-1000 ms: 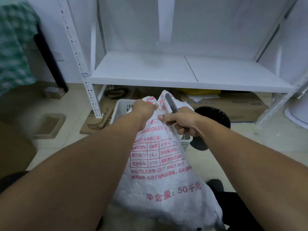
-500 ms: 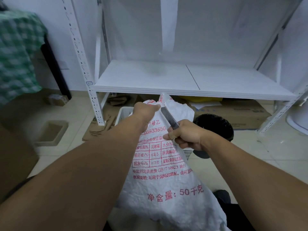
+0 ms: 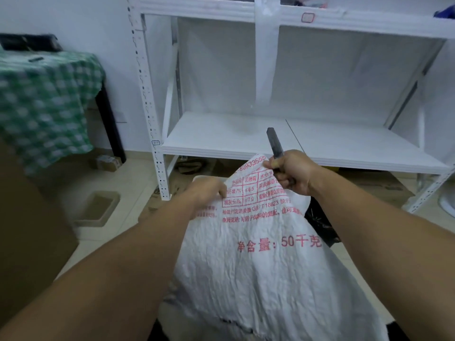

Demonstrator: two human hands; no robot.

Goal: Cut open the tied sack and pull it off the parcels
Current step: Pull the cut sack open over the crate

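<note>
right grip (image 3: 290, 172) clenched round a dark, flat utility knife (image 3: 274, 141), one end jutting above the fist, thumb pinching the top hem of a crumpled white woven sack with red print (image 3: 258, 262). left grip (image 3: 209, 191) grasping the same hem on the other side, slightly lower. sack held up between the two forearms, in front of a white metal shelf rack (image 3: 221, 134), its top spread flat with no tie visible. apparently cut open already. no parcels in sight, contents hidden under the weave. judged roughly halfway: cutting seemingly done, pulling the sack off the parcels not yet done. black bin (image 3: 320, 222) just behind the sack, green checked cloth (image 3: 41, 102) well off to the left.
</note>
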